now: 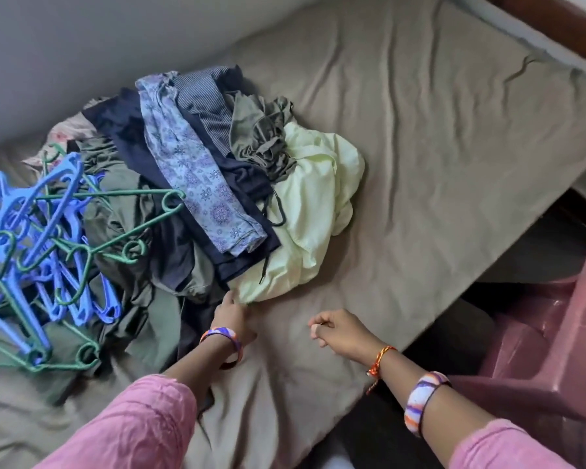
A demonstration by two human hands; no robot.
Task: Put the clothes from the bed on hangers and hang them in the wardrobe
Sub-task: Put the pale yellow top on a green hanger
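A heap of clothes lies on the bed (437, 137): a pale yellow-green garment (315, 204) on the right, a blue patterned piece (190, 167) over dark navy items (237, 245), and olive-green garments (122, 231). A tangle of blue hangers (31, 211) and green hangers (115, 247) rests at the heap's left. My left hand (232, 316) reaches to the near edge of the pale garment, its fingers tucked at the fabric's hem. My right hand (339, 330) hovers over the bare sheet to the right, fingers curled, holding nothing I can see.
The bed has a wrinkled taupe sheet and stands against a pale wall (81, 45). A maroon plastic chair (555, 350) stands close to the bed's right side. Dark floor (539, 245) shows beyond the mattress edge. No wardrobe is in view.
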